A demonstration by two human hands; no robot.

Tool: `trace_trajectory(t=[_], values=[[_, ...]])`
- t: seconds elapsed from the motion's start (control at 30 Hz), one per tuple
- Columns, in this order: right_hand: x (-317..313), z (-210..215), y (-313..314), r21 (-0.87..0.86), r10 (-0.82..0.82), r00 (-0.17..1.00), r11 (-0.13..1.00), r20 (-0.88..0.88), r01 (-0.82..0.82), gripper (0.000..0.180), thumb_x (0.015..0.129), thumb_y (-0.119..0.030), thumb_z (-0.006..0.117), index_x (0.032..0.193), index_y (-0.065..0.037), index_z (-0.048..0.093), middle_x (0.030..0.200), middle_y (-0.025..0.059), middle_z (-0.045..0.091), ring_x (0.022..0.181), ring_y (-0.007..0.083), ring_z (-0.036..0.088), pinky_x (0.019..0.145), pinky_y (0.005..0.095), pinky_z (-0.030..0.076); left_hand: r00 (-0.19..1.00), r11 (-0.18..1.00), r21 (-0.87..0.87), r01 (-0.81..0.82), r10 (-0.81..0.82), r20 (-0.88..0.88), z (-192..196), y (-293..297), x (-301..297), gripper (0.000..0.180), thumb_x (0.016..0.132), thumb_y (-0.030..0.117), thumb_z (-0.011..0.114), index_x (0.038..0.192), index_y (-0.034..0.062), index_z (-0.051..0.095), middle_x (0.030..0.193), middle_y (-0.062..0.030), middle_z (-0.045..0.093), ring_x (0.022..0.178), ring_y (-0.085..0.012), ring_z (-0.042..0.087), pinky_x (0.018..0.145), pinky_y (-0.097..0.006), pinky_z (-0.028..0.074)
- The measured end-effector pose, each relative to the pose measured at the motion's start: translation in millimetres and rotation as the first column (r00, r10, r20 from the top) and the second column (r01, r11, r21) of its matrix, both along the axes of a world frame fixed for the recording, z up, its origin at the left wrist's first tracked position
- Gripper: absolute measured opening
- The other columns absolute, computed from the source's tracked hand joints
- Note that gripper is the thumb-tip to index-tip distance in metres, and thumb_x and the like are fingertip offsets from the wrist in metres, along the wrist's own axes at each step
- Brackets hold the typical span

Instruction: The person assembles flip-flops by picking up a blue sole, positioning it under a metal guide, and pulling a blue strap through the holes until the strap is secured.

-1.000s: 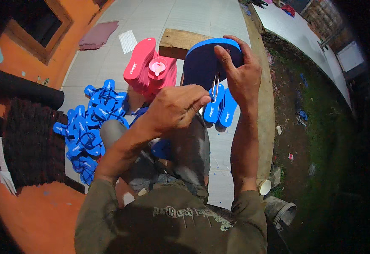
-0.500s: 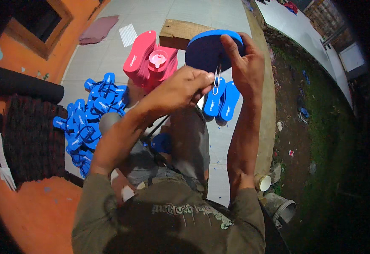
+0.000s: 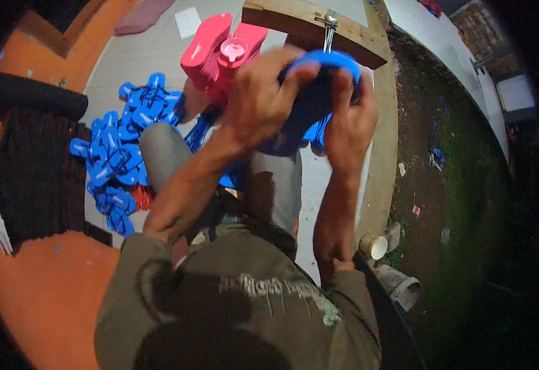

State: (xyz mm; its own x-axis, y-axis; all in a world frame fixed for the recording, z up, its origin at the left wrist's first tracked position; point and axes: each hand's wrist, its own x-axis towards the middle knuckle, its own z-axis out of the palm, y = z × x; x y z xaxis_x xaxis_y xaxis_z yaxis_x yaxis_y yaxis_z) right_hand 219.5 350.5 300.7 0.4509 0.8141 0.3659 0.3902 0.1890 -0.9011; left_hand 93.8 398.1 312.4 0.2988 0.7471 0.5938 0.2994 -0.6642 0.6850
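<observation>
Both hands hold a flip-flop sole (image 3: 291, 123), bright blue along its rim and dark on the face toward me. My left hand (image 3: 258, 102) grips its left edge, thumb on the dark face. My right hand (image 3: 352, 117) grips the right edge, its thumb also on that face. Motion blurs the sole and the left fingers. Just beyond the top rim, a thin metal wire tool (image 3: 329, 36) lies against a wooden beam (image 3: 288, 17); whether it touches the sole I cannot tell. Below the hands, other blue soles (image 3: 318, 132) show partly.
Pink soles (image 3: 204, 49) stand stacked beyond my left hand, with a small pink tub (image 3: 233, 49) on them. Blue flip-flops (image 3: 118, 148) are heaped at left, beside dark stacked material (image 3: 41, 179). A pale cup (image 3: 377, 248) lies at the right ledge.
The left hand has gone from pinching the wire tool to gripping the sole. The tool now shows at the beam, beyond the sole. The view has shifted, bringing more beam into sight.
</observation>
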Motion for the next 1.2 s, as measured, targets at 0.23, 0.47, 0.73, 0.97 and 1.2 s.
trace_trajectory(t=[0.23,0.47,0.73,0.97,1.2], values=[[-6,-14,-34,0.154,0.144,0.984,0.98,-0.1,-0.127,0.026,0.075,-0.025,0.066,0.082,-0.001,0.057,0.079,0.0095,0.05,0.075,0.0199,0.049,0.07,0.0304,0.04,0.874,0.933,0.076,0.352,-0.356,0.33,-43,13,1,0.044,0.087,0.041,0.042,0.077,0.0006,0.054,0.066,-0.0117,0.052,0.059,-0.0262,0.052,0.054,-0.034,0.041],[-9,-19,-70,0.175,0.496,0.82,0.868,-0.285,-0.464,0.014,0.069,-0.004,0.066,0.078,-0.002,0.056,0.08,0.0098,0.05,0.076,0.0227,0.054,0.071,0.0354,0.046,0.787,0.807,0.185,0.56,-0.589,0.186,-86,-32,-72,0.048,0.072,0.053,0.06,0.068,0.0049,0.054,0.058,-0.0015,0.046,0.052,-0.018,0.044,0.051,-0.034,0.036],[-25,-62,-43,0.432,0.142,0.869,0.897,-0.474,0.089,0.026,0.076,0.006,0.054,0.099,-0.004,0.049,0.096,0.0088,0.048,0.093,0.019,0.048,0.082,0.0358,0.045,0.933,0.823,-0.443,0.356,-0.338,0.123,-73,-61,-45,0.051,0.076,0.049,0.059,0.087,0.0008,0.049,0.071,-0.0064,0.052,0.068,-0.0164,0.052,0.062,-0.03,0.042],[-31,-91,-40,0.182,0.048,0.508,0.959,-0.86,0.218,0.026,0.084,-0.009,0.055,0.107,-0.004,0.044,0.092,0.0035,0.052,0.083,0.0126,0.05,0.072,0.0258,0.044,0.771,0.126,-0.761,0.636,-0.075,0.632,-144,-74,-65,0.038,0.089,0.04,0.042,0.1,0.0044,0.05,0.083,-0.0067,0.058,0.066,-0.0134,0.051,0.062,-0.021,0.043],[-20,-113,-70,-0.206,0.066,0.944,0.969,-0.324,-0.139,0.051,0.077,-0.015,0.065,0.119,-0.001,0.039,0.117,0.0112,0.046,0.104,0.0209,0.048,0.091,0.0323,0.037,0.575,0.664,-0.557,0.499,0.227,0.786,-111,-6,-54,0.03,0.082,0.026,0.059,0.103,0.0062,0.052,0.097,-0.0055,0.057,0.087,-0.019,0.056,0.081,-0.034,0.044]])
